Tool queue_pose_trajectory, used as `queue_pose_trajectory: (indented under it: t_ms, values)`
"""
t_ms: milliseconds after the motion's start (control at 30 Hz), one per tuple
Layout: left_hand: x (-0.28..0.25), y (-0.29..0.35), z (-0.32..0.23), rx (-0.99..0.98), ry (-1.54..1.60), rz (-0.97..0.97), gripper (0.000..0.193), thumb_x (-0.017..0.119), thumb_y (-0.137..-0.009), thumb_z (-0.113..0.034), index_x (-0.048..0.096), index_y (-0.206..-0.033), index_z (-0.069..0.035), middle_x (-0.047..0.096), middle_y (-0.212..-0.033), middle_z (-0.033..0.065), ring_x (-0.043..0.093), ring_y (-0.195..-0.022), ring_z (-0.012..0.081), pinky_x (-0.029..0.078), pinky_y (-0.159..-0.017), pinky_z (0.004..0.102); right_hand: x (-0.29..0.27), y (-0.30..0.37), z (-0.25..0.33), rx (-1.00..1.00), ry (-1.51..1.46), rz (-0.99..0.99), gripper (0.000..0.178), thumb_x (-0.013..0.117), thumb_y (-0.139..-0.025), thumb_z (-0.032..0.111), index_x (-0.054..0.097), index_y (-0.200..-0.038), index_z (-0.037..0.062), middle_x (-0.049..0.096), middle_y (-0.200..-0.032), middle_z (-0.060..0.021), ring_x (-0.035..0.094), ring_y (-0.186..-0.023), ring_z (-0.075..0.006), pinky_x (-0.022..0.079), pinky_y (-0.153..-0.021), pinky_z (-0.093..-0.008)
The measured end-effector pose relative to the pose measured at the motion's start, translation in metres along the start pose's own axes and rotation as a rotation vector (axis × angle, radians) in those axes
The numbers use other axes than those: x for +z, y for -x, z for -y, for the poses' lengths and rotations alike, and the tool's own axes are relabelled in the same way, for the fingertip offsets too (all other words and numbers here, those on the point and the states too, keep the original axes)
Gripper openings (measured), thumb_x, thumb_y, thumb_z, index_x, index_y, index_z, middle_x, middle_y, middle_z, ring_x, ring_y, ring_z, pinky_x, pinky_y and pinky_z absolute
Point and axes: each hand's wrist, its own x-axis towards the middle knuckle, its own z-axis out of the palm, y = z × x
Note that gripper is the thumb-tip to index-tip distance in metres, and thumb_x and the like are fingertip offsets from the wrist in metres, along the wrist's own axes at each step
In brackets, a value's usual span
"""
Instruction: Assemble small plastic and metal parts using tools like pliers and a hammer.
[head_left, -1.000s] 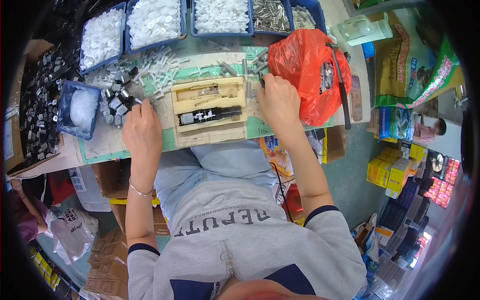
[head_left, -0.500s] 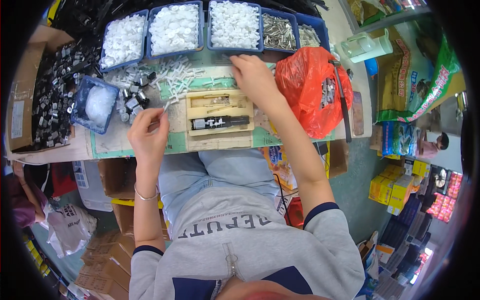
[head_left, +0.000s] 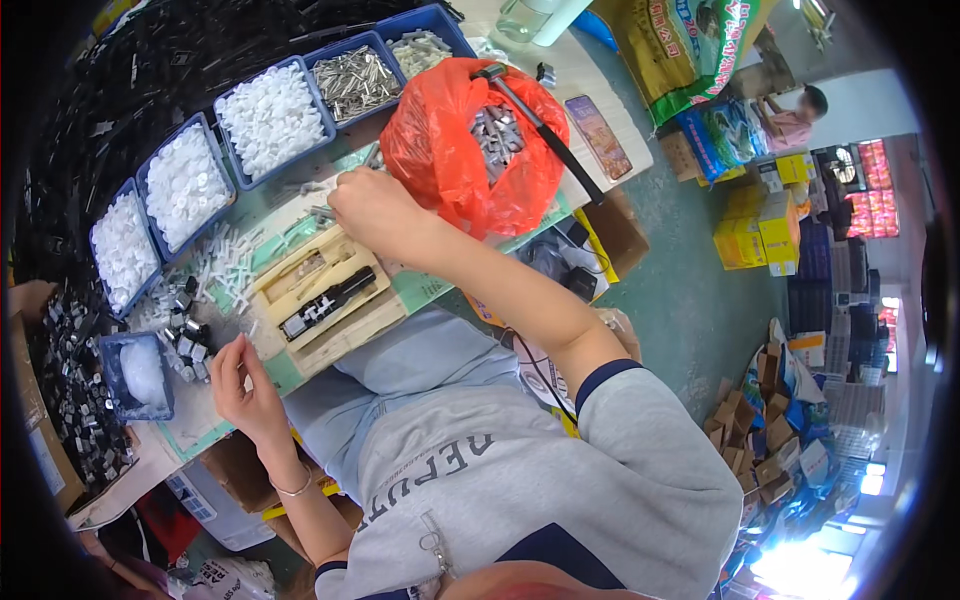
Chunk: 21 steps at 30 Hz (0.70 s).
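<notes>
My left hand [head_left: 248,392] is held over the table's front edge, thumb and fingers pinched on what looks like a small white piece [head_left: 253,329]. My right hand [head_left: 378,215] reaches past the far right corner of a cream-coloured jig [head_left: 350,255], beside a red plastic bag [head_left: 430,140]. Its fingers are curled together over small pins, and whatever is between them is hidden. In the jig's near slot lies a black elongated part [head_left: 345,292] with silver and white pieces at its left end. White plastic T-shaped pieces [head_left: 228,265] are scattered left of the jig.
Blue bins of white caps [head_left: 270,120] and metal pins [head_left: 355,85] line the back. A hammer [head_left: 545,130] rests on the red bag, near a phone [head_left: 600,137]. At left are a blue tray [head_left: 155,400] holding a clear bag and many black-and-silver parts [head_left: 75,390].
The view has turned and shifted, so the table sits tilted. My right hand has gone from before the bins to beside the red bag. My left hand stays pinched, lower left of the jig.
</notes>
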Motion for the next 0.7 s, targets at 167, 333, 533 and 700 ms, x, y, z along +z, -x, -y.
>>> queue_pose_trajectory:
  t_ms: [167,333,533,700]
  values:
    - [0.001,-0.001,-0.012,0.09,-0.07,0.06,0.013,0.059,-0.088,0.002,0.063,-0.1,0.005,0.06,-0.096,0.0094,0.058,-0.081,0.0126,0.05,-0.068,0.0231,-0.021,-0.02,0.016,0.047,0.105,0.189,0.007,0.059,-0.069,0.002,0.066,-0.069,0.0,0.065,-0.074,-0.0183,0.065,-0.078,-0.0311,0.052,-0.064,-0.0428]
    - [0.002,0.004,-0.022,0.07,-0.057,0.073,0.012,0.06,-0.087,0.002,0.064,-0.099,0.005,0.06,-0.094,0.0095,0.058,-0.08,0.0128,0.05,-0.067,0.0232,-0.018,-0.037,0.018,0.112,0.067,0.25,0.007,0.06,-0.068,0.002,0.066,-0.07,-0.0003,0.065,-0.075,-0.0197,0.066,-0.077,-0.0341,0.052,-0.063,-0.0449]
    - [-0.005,0.018,-0.02,0.019,-0.053,0.01,0.012,0.061,-0.082,0.007,0.064,-0.094,0.003,0.062,-0.088,0.0109,0.06,-0.075,0.0176,0.049,-0.065,0.0255,-0.018,-0.005,-0.008,0.191,-0.003,0.165,0.01,0.057,-0.07,0.003,0.064,-0.074,-0.0017,0.063,-0.076,-0.0221,0.063,-0.079,-0.0388,0.051,-0.071,-0.0461]
    - [-0.002,0.018,-0.022,0.065,-0.065,0.007,0.013,0.062,-0.082,0.007,0.064,-0.094,0.003,0.063,-0.089,0.0112,0.06,-0.075,0.0173,0.049,-0.065,0.0253,-0.02,-0.011,-0.007,0.153,0.058,0.199,0.012,0.057,-0.071,0.007,0.064,-0.076,-0.0009,0.063,-0.078,-0.0212,0.063,-0.077,-0.0383,0.051,-0.069,-0.0461]
